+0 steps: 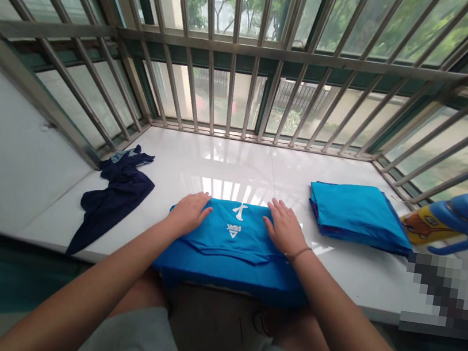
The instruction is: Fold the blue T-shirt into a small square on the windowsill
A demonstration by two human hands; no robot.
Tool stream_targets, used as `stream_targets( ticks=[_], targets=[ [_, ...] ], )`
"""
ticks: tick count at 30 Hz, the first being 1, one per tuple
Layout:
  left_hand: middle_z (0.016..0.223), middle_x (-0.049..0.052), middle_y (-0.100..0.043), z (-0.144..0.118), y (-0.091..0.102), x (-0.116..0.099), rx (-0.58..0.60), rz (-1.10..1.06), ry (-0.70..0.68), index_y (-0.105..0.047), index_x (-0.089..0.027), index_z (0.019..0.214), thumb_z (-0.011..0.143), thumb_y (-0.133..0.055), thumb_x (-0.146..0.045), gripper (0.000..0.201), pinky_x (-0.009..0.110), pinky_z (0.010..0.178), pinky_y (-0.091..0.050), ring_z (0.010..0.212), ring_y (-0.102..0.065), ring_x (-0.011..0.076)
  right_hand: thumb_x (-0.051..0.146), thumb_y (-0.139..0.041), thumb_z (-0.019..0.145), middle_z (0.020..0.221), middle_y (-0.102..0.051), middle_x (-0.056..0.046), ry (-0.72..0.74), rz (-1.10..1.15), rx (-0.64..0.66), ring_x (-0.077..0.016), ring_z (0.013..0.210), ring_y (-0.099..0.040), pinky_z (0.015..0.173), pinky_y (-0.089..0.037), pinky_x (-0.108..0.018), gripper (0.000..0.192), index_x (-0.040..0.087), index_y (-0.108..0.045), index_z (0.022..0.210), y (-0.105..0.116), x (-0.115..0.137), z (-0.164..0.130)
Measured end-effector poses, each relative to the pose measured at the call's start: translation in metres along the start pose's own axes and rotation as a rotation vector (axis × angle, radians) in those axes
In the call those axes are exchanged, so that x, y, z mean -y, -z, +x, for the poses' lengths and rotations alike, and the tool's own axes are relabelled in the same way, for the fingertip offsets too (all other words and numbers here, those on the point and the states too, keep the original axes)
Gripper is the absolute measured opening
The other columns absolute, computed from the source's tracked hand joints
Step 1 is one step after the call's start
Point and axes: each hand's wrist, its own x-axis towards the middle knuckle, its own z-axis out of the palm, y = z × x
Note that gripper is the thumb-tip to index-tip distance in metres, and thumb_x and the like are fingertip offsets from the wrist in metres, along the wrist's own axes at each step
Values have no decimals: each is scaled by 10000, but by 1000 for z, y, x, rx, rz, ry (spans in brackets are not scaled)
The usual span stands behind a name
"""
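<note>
A blue T-shirt with white print lies partly folded on the white sill, its lower part draping over the front edge. My left hand rests flat on the shirt's left side, fingers stretched towards the far fold. On the opposite side, my right hand lies with its fingers extended over the shirt's far right corner. Neither hand grips the cloth visibly. The neckline faces me, and the lettering appears upside down.
A stack of folded blue clothes sits to the right, beside a blue and yellow bottle with a handle. Crumpled dark navy cloth lies at left. Metal window bars enclose the white sill at the back and sides.
</note>
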Motion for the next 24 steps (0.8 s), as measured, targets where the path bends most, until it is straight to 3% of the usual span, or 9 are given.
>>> stream_targets(
  ticks=[4, 7, 10, 14, 16, 20, 24],
  targets=[
    [1822, 107, -358, 2, -25, 4, 49, 84, 243, -456, -222, 1722, 1128, -416, -530, 670, 661, 1375, -270, 1697, -320, 370, 554, -336, 1147, 1853, -271, -139, -204, -46, 186, -348, 1722, -243, 1380, -213, -637, 740, 147, -351, 1766, -17, 4, 14],
    [1836, 113, -323, -2, -31, 15, -5, 52, 366, -433, -208, 1735, 1131, -368, -571, 707, 673, 1385, -226, 1714, -274, 371, 631, -275, 1141, 1873, -212, -107, -293, -18, 205, -341, 1739, -182, 1381, -177, -663, 792, 174, -300, 1788, -19, -9, 14],
    [1808, 139, -389, -3, -32, 27, -90, -31, 426, -485, -181, 1697, 1138, -331, -552, 688, 662, 1385, -238, 1693, -328, 367, 665, -237, 1133, 1879, -198, -97, -329, 1, 194, -338, 1738, -182, 1379, -174, -668, 816, 186, -289, 1792, -20, -18, 13],
    [1616, 164, -642, -3, -31, 41, -285, -151, 486, -613, -154, 1565, 1144, -252, -394, 604, 552, 1351, -370, 1540, -555, 321, 679, -200, 1129, 1872, -223, -124, -350, 11, 164, -327, 1736, -187, 1380, -171, -648, 833, 179, -300, 1788, -23, -18, 14],
    [1543, 151, -696, -4, -31, 43, -333, -159, 469, -667, -177, 1488, 1127, -298, -352, 545, 510, 1326, -409, 1485, -600, 307, 673, -203, 1128, 1871, -226, -125, -352, 18, 164, -328, 1735, -188, 1381, -164, -650, 833, 174, -304, 1787, -24, -17, 15],
    [1512, 159, -692, -4, -26, 42, -304, -66, 403, -740, -216, 1302, 1093, -476, -418, 393, 517, 1286, -429, 1462, -588, 347, 664, -226, 1122, 1871, -224, -134, -351, 29, 179, -339, 1732, -191, 1377, -162, -669, 829, 174, -309, 1786, -22, -15, 15],
    [1353, 173, -724, 2, -14, 43, -229, 12, 428, -740, -226, 1164, 1078, -531, -394, 281, 495, 1135, -520, 1290, -654, 368, 670, -232, 1120, 1869, -230, -142, -352, 30, 179, -340, 1731, -197, 1376, -162, -668, 830, 177, -312, 1784, -19, -14, 16]
  ],
)
